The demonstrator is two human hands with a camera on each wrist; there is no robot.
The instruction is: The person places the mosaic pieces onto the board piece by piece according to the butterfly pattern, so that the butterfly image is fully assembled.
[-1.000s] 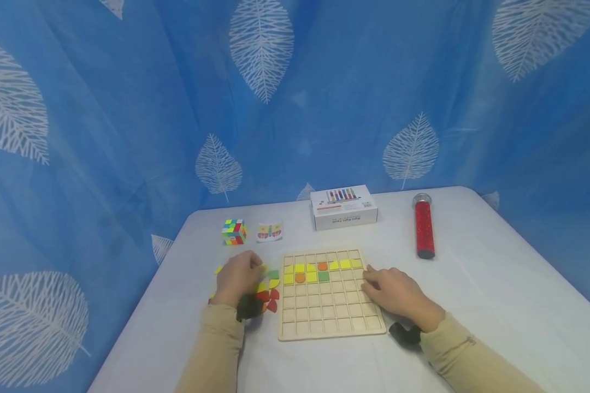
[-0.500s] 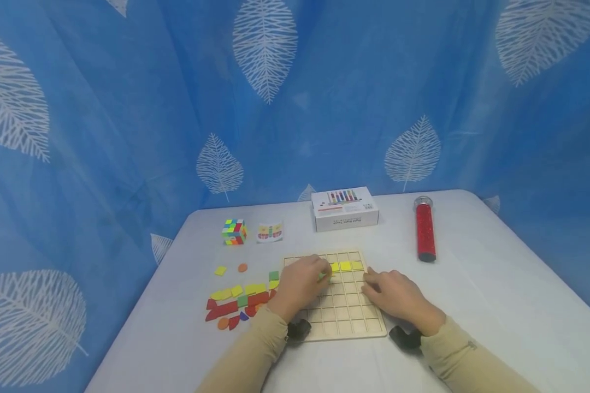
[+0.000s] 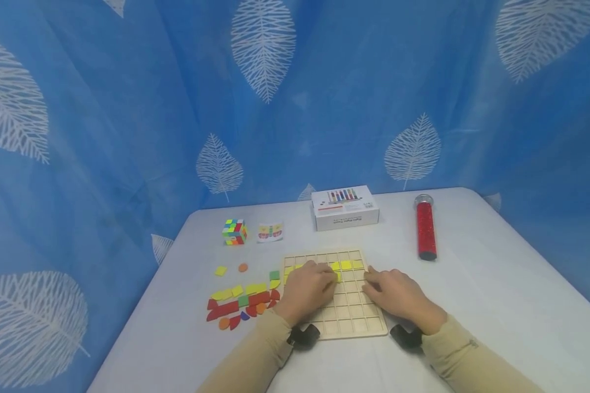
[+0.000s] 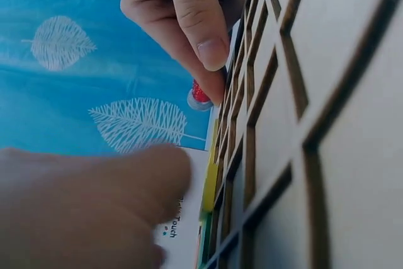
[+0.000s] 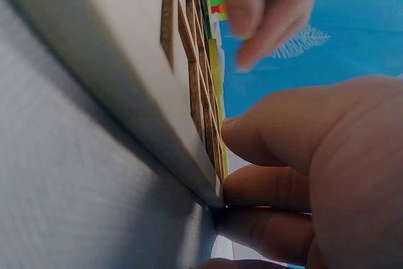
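- Gripping the right edge of the wooden grid board (image 3: 346,314) with the right hand (image 3: 395,295), curled round it.
- Hovering over the board with the left hand (image 3: 310,289), loosely bent and unladen.
- Just right of the left fingertips, in a cell: yellow tile (image 3: 338,277).
- Left of the left hand, on the bench (image 3: 472,273): loose coloured pieces (image 3: 228,309).

Soft, evenly lit in head view; blurred at left hand (image 5: 291,4), shadowed on cloth (image 5: 75,168) in right wrist view.

- The gridded board (image 3: 345,326) is formed of matt wood.
- The tablecloth (image 3: 482,262) is shown in matt, textured fabric.
- The red tube (image 3: 425,232) is coated in glitter.
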